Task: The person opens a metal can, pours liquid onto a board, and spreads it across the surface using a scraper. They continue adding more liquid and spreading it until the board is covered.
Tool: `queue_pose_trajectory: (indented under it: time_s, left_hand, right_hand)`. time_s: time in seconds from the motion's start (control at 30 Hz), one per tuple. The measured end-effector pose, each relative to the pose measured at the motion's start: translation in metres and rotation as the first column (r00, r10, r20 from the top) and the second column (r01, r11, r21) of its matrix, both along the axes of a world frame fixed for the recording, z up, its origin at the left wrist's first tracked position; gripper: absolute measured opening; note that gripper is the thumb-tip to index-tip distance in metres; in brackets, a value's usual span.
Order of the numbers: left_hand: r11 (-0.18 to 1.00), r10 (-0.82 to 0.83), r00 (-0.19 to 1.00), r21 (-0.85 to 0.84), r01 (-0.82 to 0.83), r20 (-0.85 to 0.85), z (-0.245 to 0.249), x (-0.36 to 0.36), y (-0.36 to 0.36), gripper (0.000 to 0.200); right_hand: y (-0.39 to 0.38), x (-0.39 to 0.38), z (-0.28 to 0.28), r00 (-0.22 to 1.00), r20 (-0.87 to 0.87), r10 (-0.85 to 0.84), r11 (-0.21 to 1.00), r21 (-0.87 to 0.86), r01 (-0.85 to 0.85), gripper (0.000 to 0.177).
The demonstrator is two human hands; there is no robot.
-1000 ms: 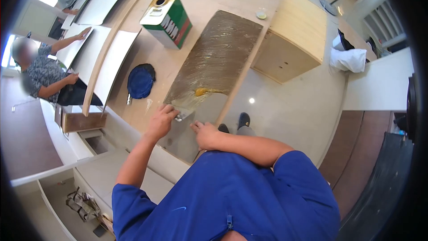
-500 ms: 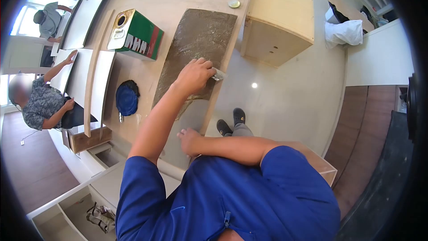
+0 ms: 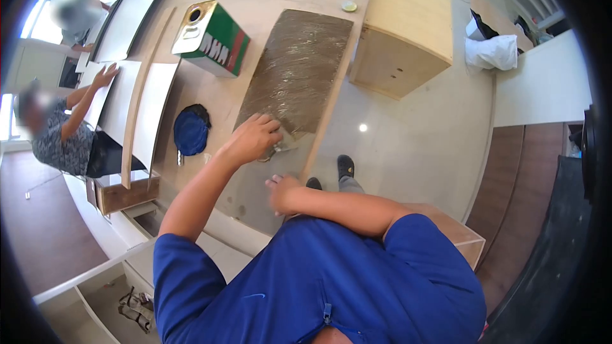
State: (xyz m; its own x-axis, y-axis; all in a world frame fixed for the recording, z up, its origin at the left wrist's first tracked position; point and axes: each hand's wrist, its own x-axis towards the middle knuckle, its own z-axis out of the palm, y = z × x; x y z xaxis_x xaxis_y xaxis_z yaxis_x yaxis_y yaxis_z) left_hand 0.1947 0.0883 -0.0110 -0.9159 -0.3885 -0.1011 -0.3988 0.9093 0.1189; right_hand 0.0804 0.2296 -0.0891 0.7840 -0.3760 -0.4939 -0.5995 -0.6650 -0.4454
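Observation:
My left hand (image 3: pixel 257 138) is closed around a flat, pale scraper (image 3: pixel 287 144), its edge on a long panel at the near border of a wet, glossy brown coating (image 3: pixel 296 67). Streaks run through the coating. Nearer my body, the bare grey part of the panel (image 3: pixel 255 185) shows. My right hand (image 3: pixel 284 194) is beside the panel's near right edge, its fingers loosely apart and holding nothing. To the left of the panel stands a green, white and red metal can (image 3: pixel 217 41) with an open round hole on top.
A blue container with dark, crumpled plastic (image 3: pixel 191 130) lies left of the panel on the table (image 3: pixel 220 105). A wooden box (image 3: pixel 405 25) stands to the right. Long strips and white boards (image 3: pixel 118 99) lie at the left, where a person (image 3: pixel 60 134) works.
My left hand and the scraper have moved down toward my body, to the coating's near end. My right hand has shifted slightly right. The person at the left has raised an arm.

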Motion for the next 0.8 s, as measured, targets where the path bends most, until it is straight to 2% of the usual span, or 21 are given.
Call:
queue_pose_trajectory:
  time_s: [0.07,0.17,0.3,0.4,0.5,0.6,0.7,0.8]
  left_hand:
    - [0.998,-0.026,0.995,-0.066,0.019,-0.099,0.003,-0.016,-0.002,0.023]
    - [0.999,-0.037,0.999,-0.032,0.036,-0.033,-0.015,-0.029,-0.012,0.016]
    - [1.000,0.015,0.998,-0.019,-0.014,0.060,-0.006,0.017,-0.027,0.013]
    - [0.994,0.097,0.990,-0.051,-0.092,0.106,-0.012,0.074,-0.026,0.017]
    - [0.977,0.210,0.964,0.010,-0.214,0.163,-0.006,0.116,-0.007,0.025]
    - [0.957,0.277,0.951,0.051,-0.286,0.138,0.002,0.133,0.004,0.030]
    - [0.978,0.201,0.979,-0.047,-0.202,-0.017,-0.008,0.120,0.003,0.028]
    - [0.973,0.229,0.973,-0.001,-0.229,-0.034,-0.014,0.115,0.005,0.029]
  right_hand:
    - [0.002,0.004,0.013,0.999,-0.044,-0.008,1.000,-0.017,0.007,0.058]
    - [0.005,0.006,0.037,0.993,-0.115,-0.032,0.999,-0.028,0.029,0.062]
    - [0.018,0.006,0.029,0.990,-0.089,-0.107,0.991,-0.090,0.099,0.060]
    - [0.021,0.008,0.027,0.985,-0.071,-0.157,0.982,-0.112,0.149,0.060]
    - [0.022,0.009,0.039,0.980,-0.095,-0.173,0.982,-0.088,0.165,0.060]
    - [0.021,0.009,0.043,0.977,-0.115,-0.177,0.982,-0.083,0.168,0.062]
    - [0.027,0.012,0.038,0.974,-0.129,-0.184,0.979,-0.107,0.171,0.064]
    - [0.025,0.015,0.046,0.971,-0.165,-0.172,0.982,-0.112,0.154,0.067]
